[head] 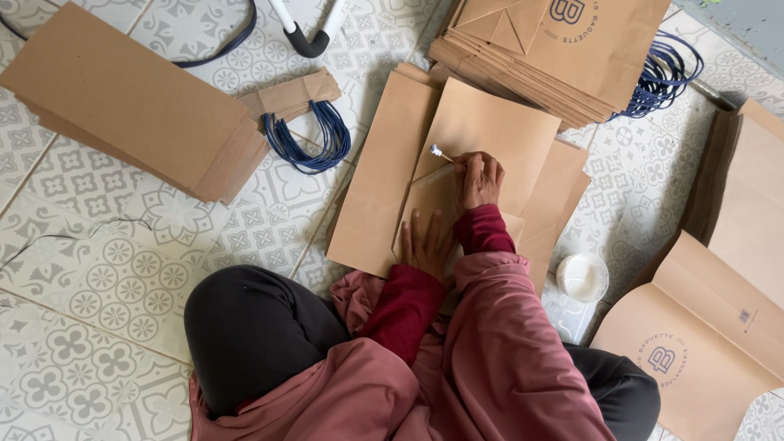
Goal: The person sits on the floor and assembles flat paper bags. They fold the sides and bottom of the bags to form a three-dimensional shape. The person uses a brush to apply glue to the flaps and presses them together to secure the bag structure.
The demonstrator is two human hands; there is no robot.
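Floor: grey-and-white patterned floor tiles [122, 278] all round, and the person sits right on them, dark trousers and pink-red sleeves low in the view.

Work pile: a loose spread of flat brown kraft paper sheets [384, 188] lies straight ahead of the knees, with one folded brown paper bag blank [490, 131] on top.

Left hand: the left hand [426, 243] is down flat, fingers spread, pressing the near edge of that top blank. It grips nothing, just pins the paper.

Right hand: the right hand [479, 180] is curled tight round a thin white-tipped glue stick brush [441, 153], its tip touching the blank along the fold line.

Glue: a small round white tub of paste [581, 278] sits on the tiles just right of the pile, near the right elbow.

Top of view: a tall stack of printed brown paper bags [539, 57] rests beyond the work pile, touching its far edge, and a bundle of dark blue cord handles [665, 73] lies at the stack's right.

Left side: another long stack of plain brown card pieces [131, 106] sits well apart to the left, with a second loop of dark blue cord handles [314, 139] between it and the work pile.

Right side: large opened brown paper bags with a round printed mark [702, 343] lie along the right edge.
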